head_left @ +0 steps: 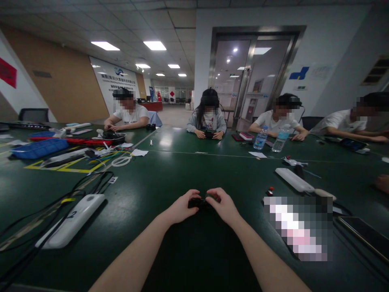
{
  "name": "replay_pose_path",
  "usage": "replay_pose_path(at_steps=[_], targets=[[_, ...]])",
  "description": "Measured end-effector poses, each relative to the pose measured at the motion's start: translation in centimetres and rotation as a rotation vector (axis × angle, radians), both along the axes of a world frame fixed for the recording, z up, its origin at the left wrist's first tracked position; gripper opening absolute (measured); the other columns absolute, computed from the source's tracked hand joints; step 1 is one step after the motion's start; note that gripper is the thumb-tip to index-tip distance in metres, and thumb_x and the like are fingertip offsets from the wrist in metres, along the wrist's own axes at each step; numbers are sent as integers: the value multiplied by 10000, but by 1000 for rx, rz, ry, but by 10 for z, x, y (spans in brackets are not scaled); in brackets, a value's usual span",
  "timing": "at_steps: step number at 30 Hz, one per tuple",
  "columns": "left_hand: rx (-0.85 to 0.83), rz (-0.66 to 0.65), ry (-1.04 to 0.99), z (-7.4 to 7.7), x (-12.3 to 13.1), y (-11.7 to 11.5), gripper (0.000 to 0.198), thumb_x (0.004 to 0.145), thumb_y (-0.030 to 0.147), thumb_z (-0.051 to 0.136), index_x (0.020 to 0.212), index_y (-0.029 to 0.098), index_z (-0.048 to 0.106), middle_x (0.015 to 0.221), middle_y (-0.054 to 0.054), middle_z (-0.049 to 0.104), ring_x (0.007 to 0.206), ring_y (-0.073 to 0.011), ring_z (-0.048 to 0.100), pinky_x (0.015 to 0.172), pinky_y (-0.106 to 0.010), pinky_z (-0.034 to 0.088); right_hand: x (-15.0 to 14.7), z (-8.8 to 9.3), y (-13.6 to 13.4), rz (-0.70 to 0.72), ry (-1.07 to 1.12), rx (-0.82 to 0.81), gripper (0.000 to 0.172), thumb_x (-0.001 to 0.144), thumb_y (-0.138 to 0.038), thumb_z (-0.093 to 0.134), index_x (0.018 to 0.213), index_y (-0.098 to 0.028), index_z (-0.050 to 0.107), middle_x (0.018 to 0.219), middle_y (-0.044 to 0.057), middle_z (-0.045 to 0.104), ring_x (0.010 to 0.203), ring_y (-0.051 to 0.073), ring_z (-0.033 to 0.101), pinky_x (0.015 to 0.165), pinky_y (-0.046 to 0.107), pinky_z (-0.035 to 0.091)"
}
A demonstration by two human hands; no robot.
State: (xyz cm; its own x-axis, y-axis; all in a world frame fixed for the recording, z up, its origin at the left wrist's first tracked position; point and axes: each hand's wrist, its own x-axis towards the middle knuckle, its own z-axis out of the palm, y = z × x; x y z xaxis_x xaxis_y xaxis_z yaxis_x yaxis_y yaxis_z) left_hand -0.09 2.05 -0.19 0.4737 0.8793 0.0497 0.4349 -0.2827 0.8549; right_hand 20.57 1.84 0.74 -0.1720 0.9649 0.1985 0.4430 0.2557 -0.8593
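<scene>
We have a small black object [198, 203] held between our left hand [181, 207] and right hand [221, 205], low in the middle of the view, above the dark green tabletop [179, 172]. Both hands curl closely around it from either side, hiding most of it, so we cannot make out its kind or shape, or tell whether it touches the tabletop. At 4 o'clock from our hands, a pixelated patch [298, 229] hides whatever lies there, and a dark slab-like device [364, 233] just beyond it is cut off by the right edge. At 2 o'clock lies a long white device [294, 179], with a small red-topped part [270, 191] just beside it. At 9 o'clock, a white unit marked "2" [71, 221] lies among black cables [45, 207] that run out of view. Farther off at 10 o'clock, a blue tray [39, 148] sits near a yellow tape outline [67, 166]. Across the tabletop at 12 o'clock, a seated co-worker [208, 115] holds a dark object [209, 134] in both hands, and two water bottles [271, 138] stand at 1 o'clock.
</scene>
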Motion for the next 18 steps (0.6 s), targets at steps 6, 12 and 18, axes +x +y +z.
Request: replay_pose_path(at_steps=[6,12,18], targets=[[-53,4,16,1,-3,0,550,768,232,593,1280,244,392,1281,-59,523,1184,-197,478,1014,-385,364,39,-14,22,-543,598,-194,432,660,-426,673,1026,-209,596,1070,52,609,965,209,556,734,305,460],[-59,21,41,4,-3,-2,533,762,251,593,1267,249,423,1285,-50,517,1190,-206,469,1020,-391,354,45,-18,25,-577,736,-229,435,599,-422,724,974,-232,614,1054,29,615,952,189,563,637,244,465],[-40,13,55,6,-3,-2,518,766,247,590,1260,249,433,1285,-43,515,1193,-200,465,1034,-386,346,48,-26,29,-559,701,-193,419,586,-432,722,948,-241,634,991,28,645,855,185,596,597,256,487]])
